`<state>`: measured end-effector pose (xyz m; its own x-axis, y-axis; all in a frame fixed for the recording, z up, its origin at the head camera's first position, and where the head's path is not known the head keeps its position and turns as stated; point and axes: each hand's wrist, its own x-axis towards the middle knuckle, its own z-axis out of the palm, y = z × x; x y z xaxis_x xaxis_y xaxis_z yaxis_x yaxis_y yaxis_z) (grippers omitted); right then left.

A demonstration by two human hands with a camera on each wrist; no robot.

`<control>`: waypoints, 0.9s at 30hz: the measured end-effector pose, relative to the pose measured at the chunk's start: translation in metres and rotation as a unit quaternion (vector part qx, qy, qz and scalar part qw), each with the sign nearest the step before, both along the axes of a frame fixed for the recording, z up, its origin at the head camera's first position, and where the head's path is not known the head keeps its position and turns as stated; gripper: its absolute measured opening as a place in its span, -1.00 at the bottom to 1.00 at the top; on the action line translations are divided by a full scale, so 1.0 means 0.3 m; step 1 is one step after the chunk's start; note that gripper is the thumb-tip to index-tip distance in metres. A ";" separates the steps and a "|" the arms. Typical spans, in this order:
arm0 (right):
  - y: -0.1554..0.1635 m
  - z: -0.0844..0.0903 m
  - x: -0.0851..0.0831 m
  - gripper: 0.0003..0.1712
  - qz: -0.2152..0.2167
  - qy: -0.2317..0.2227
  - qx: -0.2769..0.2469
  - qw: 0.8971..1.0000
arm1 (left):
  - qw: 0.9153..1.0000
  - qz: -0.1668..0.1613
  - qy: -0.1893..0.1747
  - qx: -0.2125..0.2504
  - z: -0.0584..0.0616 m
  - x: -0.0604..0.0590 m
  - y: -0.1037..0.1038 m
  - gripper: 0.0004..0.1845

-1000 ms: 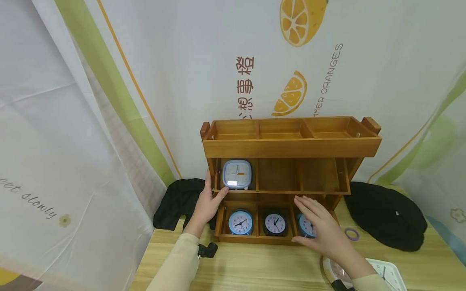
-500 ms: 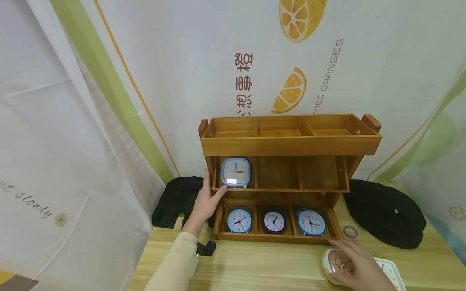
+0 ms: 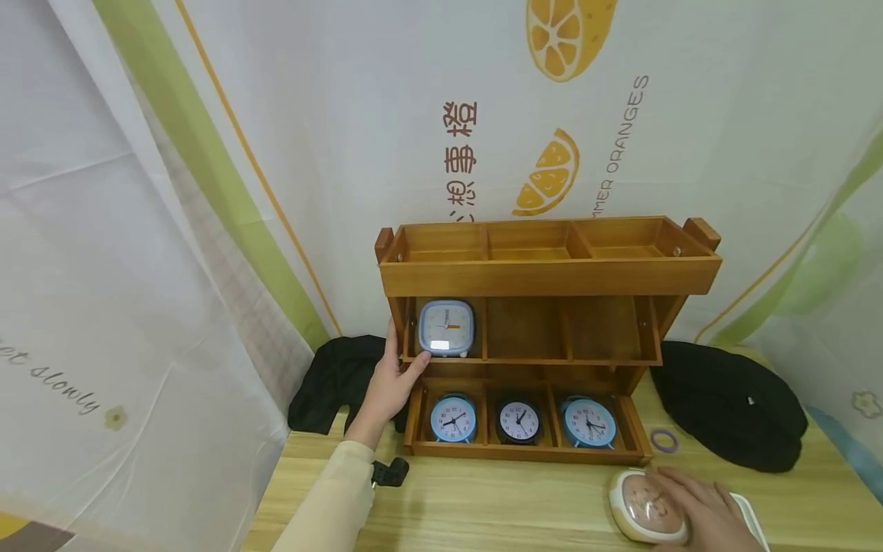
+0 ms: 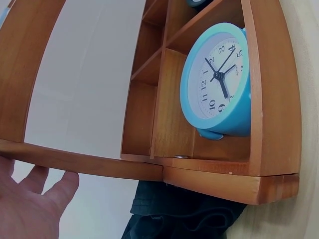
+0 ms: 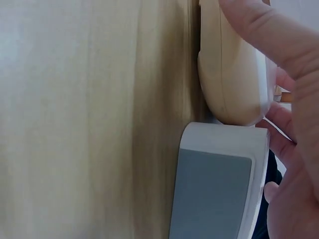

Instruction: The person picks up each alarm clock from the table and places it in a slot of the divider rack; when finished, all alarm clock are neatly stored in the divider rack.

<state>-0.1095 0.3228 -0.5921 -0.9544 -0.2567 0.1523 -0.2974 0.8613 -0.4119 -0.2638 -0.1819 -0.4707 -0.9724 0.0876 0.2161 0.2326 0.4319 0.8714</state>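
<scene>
A three-tiered wooden organizer stands on the table. My left hand holds the left end of its middle tray, thumb at the front rim and fingers along the side. That tray's left compartment has a lilac square clock. Below sit a blue clock, a black clock and another blue clock, one per compartment. Low on the right, my right hand grips a rounded cream clock with a brownish front. In the right wrist view, my thumb lies along the cream clock, fingers on its far side.
A white clock lies beside the cream one, partly covered by my right hand. A purple ring and a black cloth are at the right. Another black cloth lies at the left. A printed curtain hangs behind.
My right hand has left the lower right blue clock, uncovering it, and has come down right to the cream clock. My left hand stays at the organizer.
</scene>
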 end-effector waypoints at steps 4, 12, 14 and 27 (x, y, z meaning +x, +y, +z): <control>-0.002 0.006 -0.013 0.13 0.004 -0.027 -0.015 1.000 | 1.000 0.006 0.002 -0.004 -0.001 -0.001 0.002 0.05; -0.017 0.007 -0.028 0.11 0.019 -0.024 -0.017 0.999 | 1.000 0.006 0.003 -0.006 -0.008 -0.005 0.001 0.05; -0.017 0.006 -0.030 0.11 0.026 -0.014 -0.017 0.999 | 1.000 0.005 0.005 -0.005 -0.007 -0.004 0.001 0.05; -0.049 0.084 -0.015 0.07 0.030 0.017 -0.111 0.993 | 1.000 0.004 0.000 -0.004 -0.008 -0.003 0.001 0.06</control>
